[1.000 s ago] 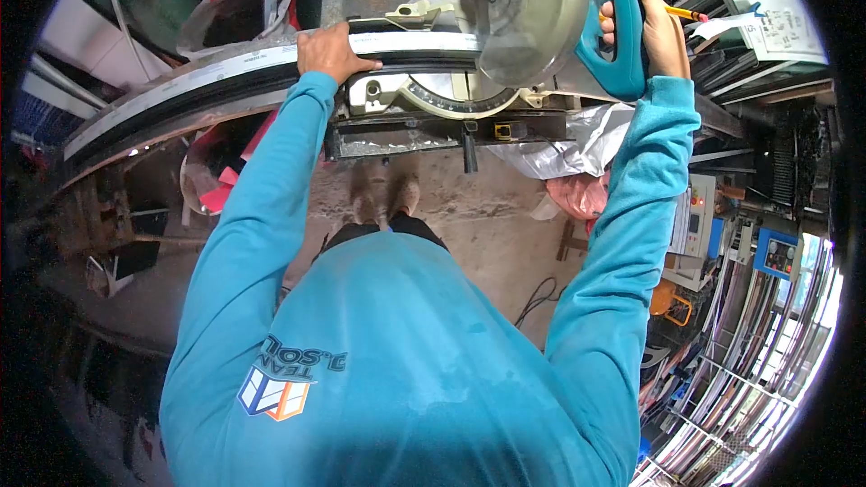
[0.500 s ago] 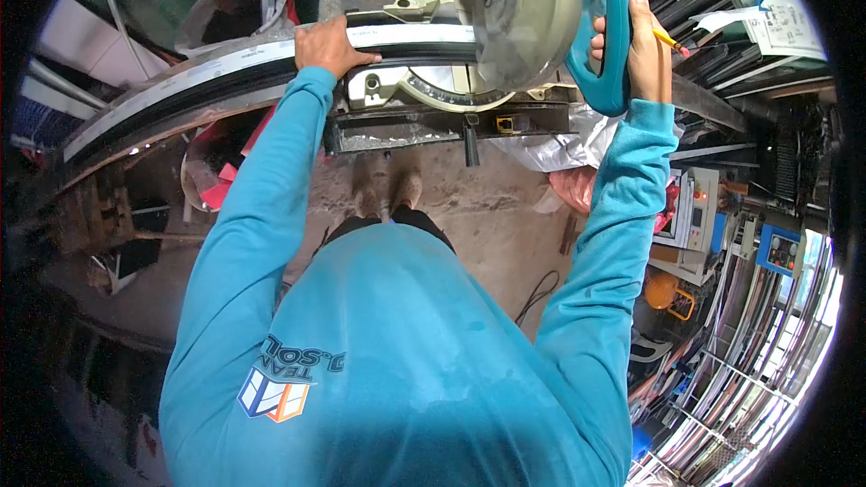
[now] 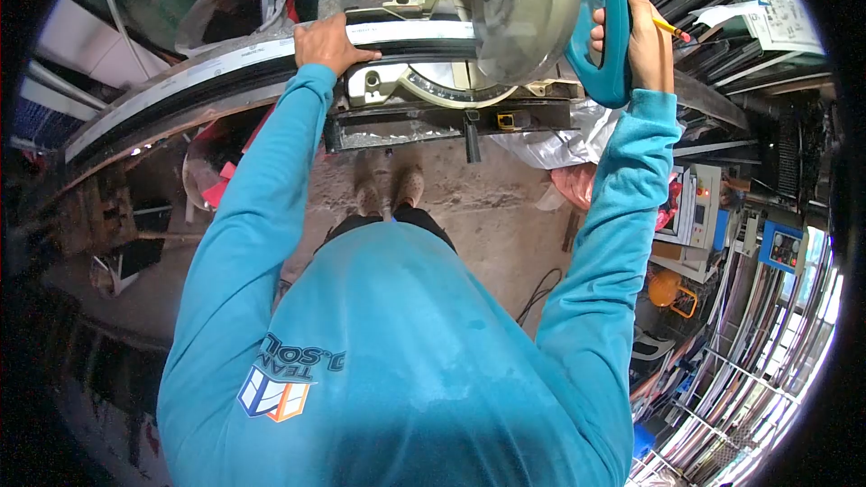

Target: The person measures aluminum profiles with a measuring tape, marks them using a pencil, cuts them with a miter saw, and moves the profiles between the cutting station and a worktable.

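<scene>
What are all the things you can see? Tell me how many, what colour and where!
Saw: one, cream, top middle
Handle: one, teal, on the saw
Strip: count unclear, black and white, along the saw and out to the left
Pencil: one, yellow, at the right hand
Papers: at least two, white, top right
Silver sheet: one, silver, below the saw
Blue box: one, blue, far right
Bars: many, mixed colours, lower right
Shirt: one, teal, middle
Left hand: one, teal sleeve, on the strip
Right hand: one, teal sleeve, on the handle
</scene>
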The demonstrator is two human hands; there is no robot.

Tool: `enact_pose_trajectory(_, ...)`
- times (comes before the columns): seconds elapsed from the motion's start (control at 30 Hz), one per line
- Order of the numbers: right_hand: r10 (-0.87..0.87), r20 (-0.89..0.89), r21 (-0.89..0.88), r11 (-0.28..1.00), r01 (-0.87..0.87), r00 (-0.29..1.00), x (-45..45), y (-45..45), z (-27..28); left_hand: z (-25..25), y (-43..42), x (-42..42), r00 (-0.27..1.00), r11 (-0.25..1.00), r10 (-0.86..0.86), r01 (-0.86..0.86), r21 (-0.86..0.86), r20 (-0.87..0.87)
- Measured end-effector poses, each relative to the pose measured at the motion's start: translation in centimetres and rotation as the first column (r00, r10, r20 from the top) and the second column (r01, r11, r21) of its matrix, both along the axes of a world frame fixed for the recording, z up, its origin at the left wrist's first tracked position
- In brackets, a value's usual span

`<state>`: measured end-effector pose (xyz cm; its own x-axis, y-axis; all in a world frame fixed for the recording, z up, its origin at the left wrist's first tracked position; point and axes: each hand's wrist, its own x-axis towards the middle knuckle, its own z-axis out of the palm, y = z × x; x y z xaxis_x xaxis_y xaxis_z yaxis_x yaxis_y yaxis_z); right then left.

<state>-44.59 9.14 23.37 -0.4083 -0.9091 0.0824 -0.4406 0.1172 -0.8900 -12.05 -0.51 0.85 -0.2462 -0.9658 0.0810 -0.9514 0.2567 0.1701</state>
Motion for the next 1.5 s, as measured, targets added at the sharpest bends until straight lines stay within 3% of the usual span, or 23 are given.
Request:
enact_pose_trajectory(0.8,-0.035,0.03,-0.071,0.997,0.037,0.999,0.4,1.1,-1.1,0.4,0.1,-0.3,0.999,0.998,0.037,-0.037,0.041,0.005)
enact_pose_trajectory(1.23,-0.047,0.085,-0.138,0.989,0.058,0.995,0.8,3.4,-4.6,0.5,0.1,-0.2,1.0,1.0,0.014,-0.014,-0.003,0.004)
enact_pose_trajectory(1.33,-0.044,0.121,-0.149,0.987,0.062,0.992,1.1,4.1,-5.7,0.6,0.0,-0.3,0.998,0.997,0.043,-0.047,0.066,0.053)
enact_pose_trajectory(1.5,-0.045,0.119,-0.203,0.977,0.069,0.992,1.4,5.2,-8.0,-0.6,-0.1,-0.1,1.0,0.999,0.002,-0.003,-0.037,-0.007)
